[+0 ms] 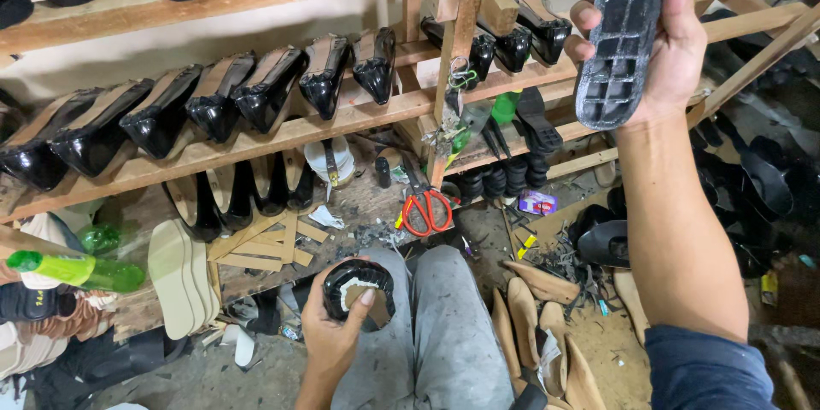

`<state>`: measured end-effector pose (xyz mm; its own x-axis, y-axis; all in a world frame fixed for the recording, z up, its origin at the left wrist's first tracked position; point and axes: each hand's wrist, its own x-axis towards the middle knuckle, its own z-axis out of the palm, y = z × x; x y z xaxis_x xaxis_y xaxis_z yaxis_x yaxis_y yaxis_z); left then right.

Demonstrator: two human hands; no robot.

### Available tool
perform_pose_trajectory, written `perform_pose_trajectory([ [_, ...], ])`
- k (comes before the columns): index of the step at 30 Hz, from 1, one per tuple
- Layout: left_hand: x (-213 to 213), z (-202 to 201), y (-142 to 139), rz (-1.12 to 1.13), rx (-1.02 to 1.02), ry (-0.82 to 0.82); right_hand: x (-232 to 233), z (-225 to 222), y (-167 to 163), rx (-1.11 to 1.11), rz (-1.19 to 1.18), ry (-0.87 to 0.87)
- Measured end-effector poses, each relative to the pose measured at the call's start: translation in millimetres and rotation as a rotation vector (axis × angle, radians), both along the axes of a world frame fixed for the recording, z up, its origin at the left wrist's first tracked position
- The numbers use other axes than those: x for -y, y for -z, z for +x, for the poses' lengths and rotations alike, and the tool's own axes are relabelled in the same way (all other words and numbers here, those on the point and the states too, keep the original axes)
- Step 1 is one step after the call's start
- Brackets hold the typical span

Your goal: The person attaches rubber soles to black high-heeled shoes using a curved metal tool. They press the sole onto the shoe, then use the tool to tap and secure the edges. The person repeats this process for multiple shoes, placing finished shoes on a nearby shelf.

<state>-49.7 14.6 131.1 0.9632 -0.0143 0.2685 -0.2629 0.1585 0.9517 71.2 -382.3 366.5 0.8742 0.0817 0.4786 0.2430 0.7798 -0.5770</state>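
My right hand (670, 51) is raised at the upper right and holds a dark grey ribbed shoe sole (622, 30), its moulded underside facing me. My left hand (335, 333) rests on my left knee at the bottom centre and grips a glossy black shoe upper on a last (357, 286), bottom side up, with my thumb across its pale insole. My grey trousers (444, 333) fill the space between the hands.
Wooden racks (282, 132) hold rows of glossy black shoes on lasts (213, 102). Red-handled scissors (424, 205) hang on the rack post. A green bottle (77, 269) and pale insoles (175, 286) lie at the left. Tan lasts (547, 325) and black soles (602, 239) litter the floor.
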Motion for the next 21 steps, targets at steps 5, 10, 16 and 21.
perform_pose_trajectory([
  [5,0.5,-1.7,-0.2,-0.005,0.009,0.008,-3.3,-7.5,4.4,0.031,-0.053,0.052],
  [10,0.4,4.0,-1.7,0.0,0.011,0.007,-17.9,-25.4,9.5,0.054,-0.212,0.137],
  [16,-23.0,12.8,-7.8,-0.038,-0.057,0.006,-86.4,-85.8,57.8,0.099,-0.514,0.302],
  [21,-32.6,16.3,-12.2,0.072,0.0,-0.019,-167.4,-139.8,143.0,-0.127,-0.459,0.489],
])
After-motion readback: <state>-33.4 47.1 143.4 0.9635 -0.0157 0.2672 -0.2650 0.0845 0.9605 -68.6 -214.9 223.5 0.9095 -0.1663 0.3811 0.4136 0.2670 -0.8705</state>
